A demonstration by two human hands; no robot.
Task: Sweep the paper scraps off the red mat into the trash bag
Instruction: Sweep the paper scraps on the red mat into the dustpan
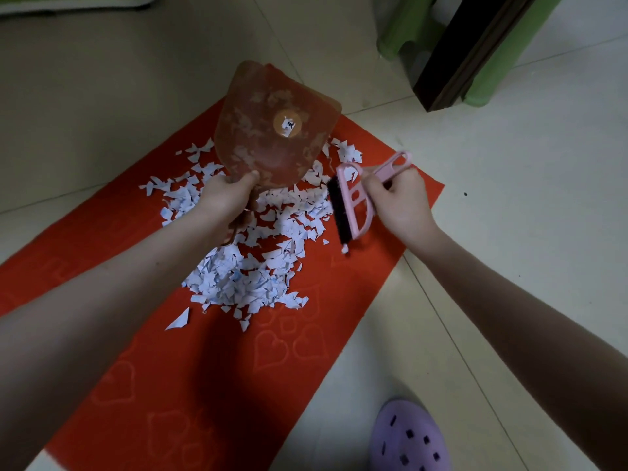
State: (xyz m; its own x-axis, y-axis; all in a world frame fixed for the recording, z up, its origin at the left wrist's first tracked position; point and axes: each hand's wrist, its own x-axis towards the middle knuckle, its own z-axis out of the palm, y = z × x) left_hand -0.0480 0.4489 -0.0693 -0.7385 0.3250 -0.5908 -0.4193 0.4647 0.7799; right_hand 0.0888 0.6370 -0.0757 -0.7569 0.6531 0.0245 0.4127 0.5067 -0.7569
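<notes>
A red mat with embossed hearts lies across the tiled floor. Several white paper scraps are piled on its far half. My left hand grips the handle end of a translucent brown dustpan, which is tipped up above the scraps with its underside and a round sticker facing me. My right hand holds a pink hand brush by its handle. The brush's black bristles point left at the right edge of the pile. No trash bag is in view.
A purple clog is on the tiles at the bottom right. A dark wooden furniture leg and a green plastic stool stand at the top right. A green-edged object lies at the top left.
</notes>
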